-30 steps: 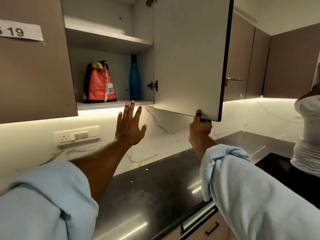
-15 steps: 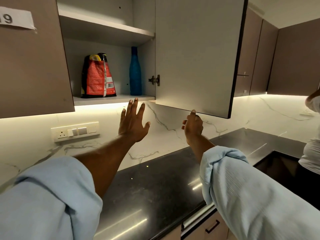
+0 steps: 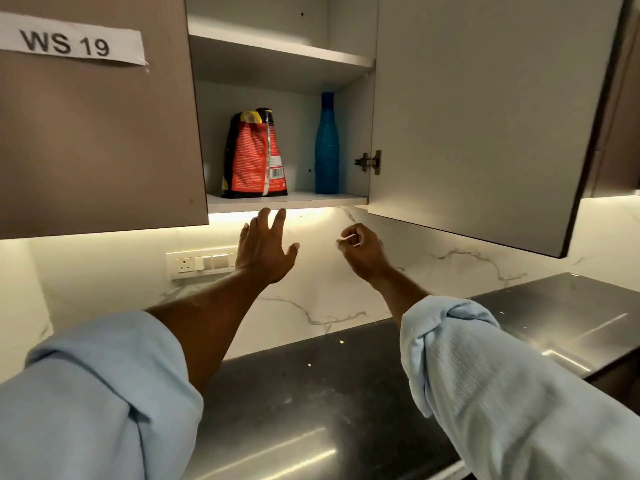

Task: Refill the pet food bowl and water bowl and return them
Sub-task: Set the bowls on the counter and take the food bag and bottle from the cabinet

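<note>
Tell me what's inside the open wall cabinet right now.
On the lower shelf stand a red and black bag and, to its right, a blue bottle, apart. The upper shelf shows nothing from below; its top surface is hidden. No bowls visible.

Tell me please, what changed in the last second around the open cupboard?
The right hand let go of the cupboard door edge and dropped below it, empty. The left hand rose, open, toward the shelf. The red food bag and blue bottle stayed in place.

"WS 19" on cabinet door label (image 3: pixel 71 41)
</note>
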`<action>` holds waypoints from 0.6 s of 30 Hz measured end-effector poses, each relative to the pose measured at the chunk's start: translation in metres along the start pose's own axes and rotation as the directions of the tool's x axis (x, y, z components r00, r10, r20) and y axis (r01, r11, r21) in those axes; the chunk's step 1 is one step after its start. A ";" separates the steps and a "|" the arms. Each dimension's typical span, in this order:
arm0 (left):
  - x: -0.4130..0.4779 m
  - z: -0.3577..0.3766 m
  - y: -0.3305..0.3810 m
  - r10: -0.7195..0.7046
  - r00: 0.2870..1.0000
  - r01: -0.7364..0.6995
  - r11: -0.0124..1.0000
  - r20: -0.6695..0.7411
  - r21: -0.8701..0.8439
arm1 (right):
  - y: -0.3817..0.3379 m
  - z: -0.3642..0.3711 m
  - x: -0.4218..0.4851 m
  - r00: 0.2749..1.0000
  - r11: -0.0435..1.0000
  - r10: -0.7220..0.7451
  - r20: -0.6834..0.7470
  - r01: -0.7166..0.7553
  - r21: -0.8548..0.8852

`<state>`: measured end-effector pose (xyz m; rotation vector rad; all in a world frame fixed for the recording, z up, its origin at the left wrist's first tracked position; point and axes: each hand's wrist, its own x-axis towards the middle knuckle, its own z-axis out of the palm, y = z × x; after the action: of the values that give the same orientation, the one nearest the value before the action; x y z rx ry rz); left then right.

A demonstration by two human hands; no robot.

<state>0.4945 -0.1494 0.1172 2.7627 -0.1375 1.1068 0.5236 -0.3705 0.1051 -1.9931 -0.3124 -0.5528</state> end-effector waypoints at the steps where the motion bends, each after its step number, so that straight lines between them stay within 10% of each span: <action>1: 0.006 0.000 -0.009 -0.020 1.000 0.020 1.000 0.001 0.002 | -0.006 0.010 0.008 1.000 1.000 -0.020 0.011 0.020 -0.004; 13: 0.089 0.003 -0.070 -0.153 0.950 0.092 0.971 -0.272 -0.222 | -0.060 0.092 0.130 0.945 0.958 -0.259 -0.197 0.278 0.071; 18: 0.142 0.007 -0.093 -0.183 0.956 0.122 0.960 -0.231 -0.253 | -0.070 0.116 0.182 0.950 0.950 -0.311 -0.037 0.312 0.012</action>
<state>0.6150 -0.0627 0.1994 2.3572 -0.0191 1.2952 0.6783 -0.2379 0.2058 -1.9254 -0.6156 -0.7802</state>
